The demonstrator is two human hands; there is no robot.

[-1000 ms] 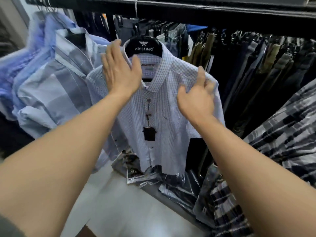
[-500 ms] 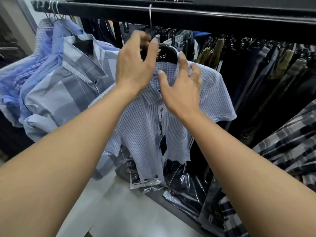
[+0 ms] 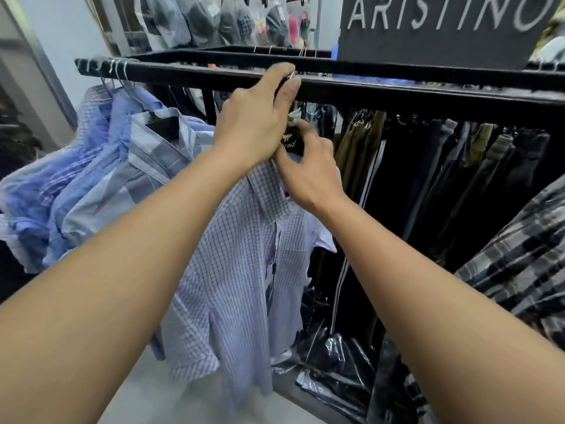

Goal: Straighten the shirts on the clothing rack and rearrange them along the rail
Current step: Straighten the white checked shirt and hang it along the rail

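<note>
From the head view, the checked shirt (image 3: 244,255) hangs on a black hanger (image 3: 292,144) under the near rail (image 3: 397,93), about midway between the bunched blue shirts (image 3: 91,166) at the left end and the dark plaid shirt (image 3: 526,255) on the right. The left hand (image 3: 256,117) reaches up to the rail, with thumb and forefinger closed round the hanger's wire hook (image 3: 293,75) where it sits over the bar; motion blur hides how firm the pinch is. The right hand (image 3: 308,169) is lower, its fingers curled over the hanger's neck and the collar just beneath it. A grey striped shirt (image 3: 146,166) hangs just beside the checked one on the left. Behind them a row of trousers (image 3: 428,179) hangs from a further rail, and plastic bags (image 3: 336,356) lie below. A dark brand sign (image 3: 443,22) stands on top of the rack.

The shirt looks thin, light and limp, so it should swing and twist freely, and pulling on the cloth would likely drag it off the hanger's shoulders. The rigid hanger is the better hold. Gripping the hook steers it along the bar, and a hand at the neck keeps it from spinning. The wire hook probably slides easily on the rail but could snag on neighbouring hooks
</note>
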